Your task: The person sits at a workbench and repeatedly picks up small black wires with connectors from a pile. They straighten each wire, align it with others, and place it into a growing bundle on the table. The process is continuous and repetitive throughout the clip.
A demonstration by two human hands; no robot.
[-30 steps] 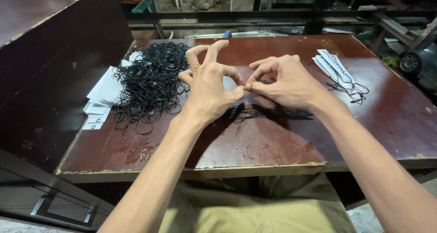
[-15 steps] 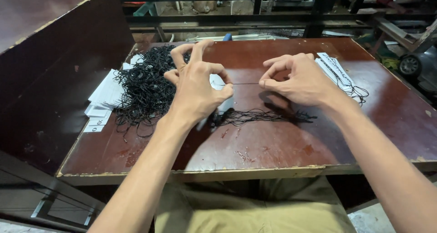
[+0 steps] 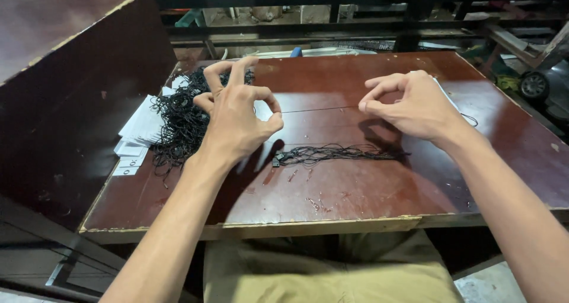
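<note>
Head view: left hand [image 3: 237, 116] and right hand [image 3: 415, 104] raised above the tabletop [image 3: 355, 190], well apart. Thumb and forefinger of each pinched on one thin black string [image 3: 320, 108], stretched taut between them; other fingers spread or curled. Bundle of black strings [image 3: 335, 155] flat near tabletop centre, below the hands. Tangled heap of black cords [image 3: 181, 116] at left edge, over white paper tags [image 3: 139, 131].
</note>
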